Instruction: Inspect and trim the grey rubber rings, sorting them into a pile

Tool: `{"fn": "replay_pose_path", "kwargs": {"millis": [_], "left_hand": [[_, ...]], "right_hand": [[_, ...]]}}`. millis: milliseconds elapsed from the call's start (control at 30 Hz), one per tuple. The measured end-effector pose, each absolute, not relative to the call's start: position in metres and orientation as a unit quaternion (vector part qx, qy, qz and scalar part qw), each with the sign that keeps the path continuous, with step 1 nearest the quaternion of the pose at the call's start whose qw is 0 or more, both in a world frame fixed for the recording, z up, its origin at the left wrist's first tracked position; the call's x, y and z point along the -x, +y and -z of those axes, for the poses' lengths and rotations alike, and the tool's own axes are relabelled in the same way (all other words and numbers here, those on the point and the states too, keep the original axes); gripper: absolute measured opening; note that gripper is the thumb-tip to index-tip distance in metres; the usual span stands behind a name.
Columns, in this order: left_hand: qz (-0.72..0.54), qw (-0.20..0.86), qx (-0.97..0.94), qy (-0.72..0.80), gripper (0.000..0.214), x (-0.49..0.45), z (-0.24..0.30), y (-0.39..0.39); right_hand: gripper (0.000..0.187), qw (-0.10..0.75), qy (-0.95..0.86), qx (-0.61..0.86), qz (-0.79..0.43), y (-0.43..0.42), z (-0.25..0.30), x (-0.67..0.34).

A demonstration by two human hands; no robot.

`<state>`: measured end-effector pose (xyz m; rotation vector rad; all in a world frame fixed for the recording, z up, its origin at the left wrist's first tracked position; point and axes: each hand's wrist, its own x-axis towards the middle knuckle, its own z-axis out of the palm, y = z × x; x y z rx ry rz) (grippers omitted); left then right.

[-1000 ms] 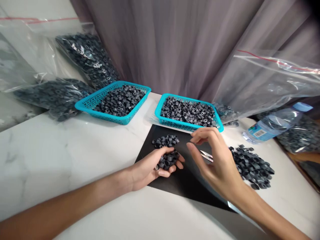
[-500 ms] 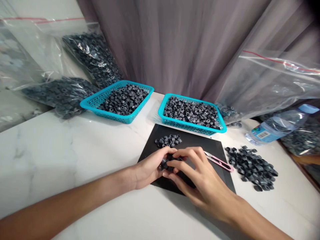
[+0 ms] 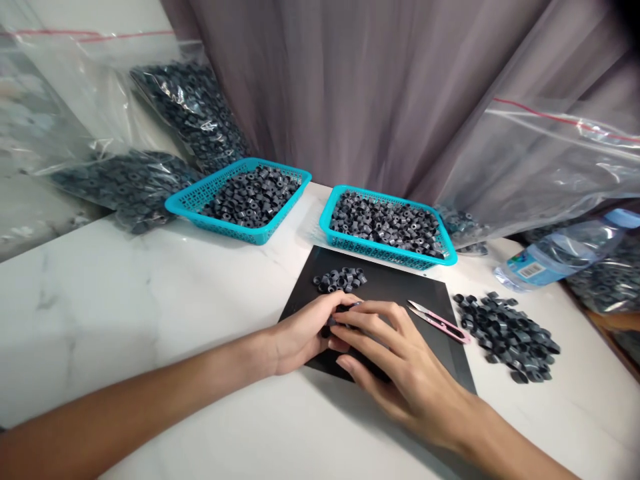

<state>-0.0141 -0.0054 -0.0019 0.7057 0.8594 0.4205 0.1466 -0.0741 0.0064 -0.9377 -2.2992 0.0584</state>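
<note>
1. The left hand (image 3: 310,330) cups dark grey plastic rings (image 3: 327,327); a slackened curl could spill some onto the black mat (image 3: 390,277) beneath.
2. The right hand (image 3: 403,353) bends its fingers over them; whether they pinch one, I cannot tell. Hidden contents could make a fumble go unnoticed.
3. Just beyond, strays could mix into the small ring cluster (image 3: 340,280).
4. Pink thread snips (image 3: 454,331), blades parted near the right knuckles, could nick a careless sweep.

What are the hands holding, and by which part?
Small dark pieces, cupped in the left hand; the right hand partly covers them, so contact points cannot be told.
</note>
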Motion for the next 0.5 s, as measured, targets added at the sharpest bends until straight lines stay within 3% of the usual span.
{"fn": "replay_pose_path", "kwargs": {"millis": [267, 400, 500], "left_hand": [[-0.203, 0.846, -0.308, 0.384, 0.023, 0.015, -0.002, -0.006], [-0.202, 0.853, -0.304, 0.372, 0.025, 0.015, -0.001, -0.005], [-0.207, 0.862, -0.276, 0.372, 0.02, 0.015, 0.001, -0.005]], "right_hand": [[0.019, 0.316, -0.871, 0.292, 0.239, -0.076, 0.01, -0.153], [0.014, 0.28, -0.878, 0.267, 0.282, -0.078, 0.017, -0.158], [0.023, 0.288, -0.88, 0.28, 0.253, -0.077, 0.018, -0.158]]}}
